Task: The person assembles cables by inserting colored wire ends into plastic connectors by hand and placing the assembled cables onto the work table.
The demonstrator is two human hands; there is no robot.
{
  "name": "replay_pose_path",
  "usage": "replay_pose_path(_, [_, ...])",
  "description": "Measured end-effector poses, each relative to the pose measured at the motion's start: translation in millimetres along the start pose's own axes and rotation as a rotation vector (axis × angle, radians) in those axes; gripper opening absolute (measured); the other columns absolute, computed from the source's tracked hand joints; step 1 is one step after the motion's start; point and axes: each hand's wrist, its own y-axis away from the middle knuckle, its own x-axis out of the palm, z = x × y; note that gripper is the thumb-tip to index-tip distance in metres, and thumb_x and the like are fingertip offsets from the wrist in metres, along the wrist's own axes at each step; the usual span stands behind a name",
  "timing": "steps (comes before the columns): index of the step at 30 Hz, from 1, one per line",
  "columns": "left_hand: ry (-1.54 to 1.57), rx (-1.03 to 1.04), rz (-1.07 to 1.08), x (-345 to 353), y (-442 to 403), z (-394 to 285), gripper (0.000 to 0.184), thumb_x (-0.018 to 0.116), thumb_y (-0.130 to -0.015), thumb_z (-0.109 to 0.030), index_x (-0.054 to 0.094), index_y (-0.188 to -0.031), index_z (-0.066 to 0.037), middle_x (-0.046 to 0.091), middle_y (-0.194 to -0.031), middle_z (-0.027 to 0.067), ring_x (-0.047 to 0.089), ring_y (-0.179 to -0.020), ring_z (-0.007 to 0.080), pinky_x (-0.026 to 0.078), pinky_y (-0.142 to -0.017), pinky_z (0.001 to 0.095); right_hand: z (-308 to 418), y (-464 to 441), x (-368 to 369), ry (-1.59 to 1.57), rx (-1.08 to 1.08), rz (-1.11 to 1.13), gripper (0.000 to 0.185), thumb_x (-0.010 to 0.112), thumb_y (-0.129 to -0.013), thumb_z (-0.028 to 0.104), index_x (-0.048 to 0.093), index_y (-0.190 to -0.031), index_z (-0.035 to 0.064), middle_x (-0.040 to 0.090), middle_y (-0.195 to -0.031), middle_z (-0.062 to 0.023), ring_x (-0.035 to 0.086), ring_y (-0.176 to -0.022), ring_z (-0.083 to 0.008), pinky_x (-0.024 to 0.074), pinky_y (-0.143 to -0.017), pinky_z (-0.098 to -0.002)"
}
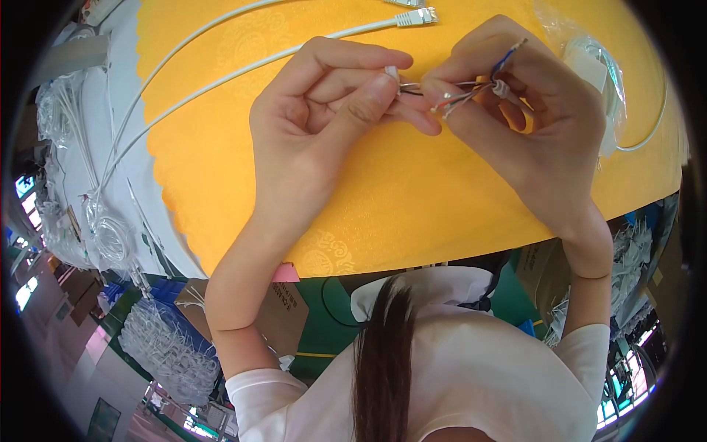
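Between the thumb and fingers of my left hand (331, 110) is a small white connector (392, 72), partly covered by the fingertips. Thin coloured wires (471, 94) run from it to my right hand (508, 103), whose thumb and index finger pinch them. A blue wire end (506, 59) sticks up over the right fingers, and a whitish knot of wires lies by the right palm. Both hands are close together above the yellow cloth (412, 191).
Grey network cables with clear plugs (417, 17) lie across the cloth at the upper left. A plastic-wrapped white item (589, 66) with a cable is at the right. Coiled bagged cables (110, 232) lie on the left. Below are a cardboard box (283, 317) and cable bundles (166, 353).
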Motion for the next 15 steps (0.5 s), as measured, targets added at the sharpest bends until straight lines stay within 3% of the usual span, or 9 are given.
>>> replay_pose_path(3, [0.01, -0.031, -0.036, 1, 0, -1, 0.02, 0.047, -0.084, 0.001, 0.046, -0.103, 0.005, 0.059, -0.088, 0.0101, 0.058, -0.083, 0.0146, 0.048, -0.075, 0.0265, -2, -2, 0, -0.067, -0.095, 0.015, 0.012, 0.053, -0.07, -0.009, 0.054, -0.078, 0.0001, 0.053, -0.074, 0.0008, 0.043, -0.062, -0.001, 0.0292, -0.052, -0.0145])
replay_pose_path(5, [-0.058, -0.016, -0.028, 0, 1, -1, 0.02, 0.047, -0.084, 0.0, 0.046, -0.103, 0.005, 0.059, -0.088, 0.0103, 0.058, -0.083, 0.0149, 0.048, -0.075, 0.0264, 0, -1, -1, 0.011, 0.02, 0.046, 0.01, 0.053, -0.07, -0.008, 0.054, -0.076, -0.0001, 0.052, -0.073, 0.0007, 0.044, -0.063, -0.0018, 0.0304, -0.052, -0.0147])
replay_pose_path(9, [-0.042, -0.038, -0.053, 1, 0, -3, 0.02, 0.048, -0.083, 0.0, 0.047, -0.103, 0.005, 0.059, -0.087, 0.0095, 0.058, -0.082, 0.0145, 0.048, -0.074, 0.0263, -1, -4, -1, -0.115, 0.029, -0.024, 0.009, 0.052, -0.071, -0.008, 0.054, -0.075, -0.0002, 0.051, -0.073, 0.0012, 0.043, -0.063, -0.0019, 0.0305, -0.053, -0.0149])
replay_pose_path(10, [-0.028, -0.05, -0.048, 1, 0, -3, 0.02, 0.048, -0.083, 0.0, 0.047, -0.103, 0.005, 0.058, -0.086, 0.0092, 0.058, -0.082, 0.0143, 0.048, -0.074, 0.0261, -4, -9, -14, -0.011, -0.091, 0.162, 0.021, 0.058, -0.072, -0.001, 0.048, -0.091, -0.003, 0.049, -0.08, -0.0022, 0.042, -0.059, -0.002, 0.0303, -0.049, -0.0144])
replay_pose_path(12, [-0.014, -0.061, -0.044, 0, 0, -4, 0.021, 0.048, -0.083, 0.0, 0.047, -0.103, 0.005, 0.058, -0.086, 0.0089, 0.058, -0.082, 0.0142, 0.048, -0.074, 0.0259, -5, -9, -16, 0.095, -0.213, 0.348, 0.042, 0.065, -0.073, 0.005, 0.042, -0.106, -0.0058, 0.048, -0.086, -0.0056, 0.042, -0.056, -0.0022, 0.0302, -0.046, -0.014])
replay_pose_path(14, [-0.002, -0.075, -0.013, -1, 0, -4, 0.021, 0.048, -0.082, 0.001, 0.047, -0.102, 0.005, 0.058, -0.086, 0.0085, 0.058, -0.082, 0.0136, 0.048, -0.074, 0.0256, -3, -3, 1, -0.066, -0.093, 0.041, 0.009, 0.052, -0.072, -0.008, 0.054, -0.076, -0.0003, 0.051, -0.073, 0.0015, 0.042, -0.063, -0.0018, 0.0305, -0.053, -0.0148])
replay_pose_path(15, [-0.001, -0.074, -0.014, -1, 0, -4, 0.021, 0.048, -0.082, 0.001, 0.047, -0.102, 0.005, 0.058, -0.086, 0.0085, 0.058, -0.082, 0.0136, 0.048, -0.074, 0.0256, -1, -2, 2, -0.066, -0.094, 0.042, 0.009, 0.052, -0.072, -0.008, 0.054, -0.076, -0.0003, 0.051, -0.073, 0.0015, 0.042, -0.063, -0.0018, 0.0305, -0.053, -0.0148])
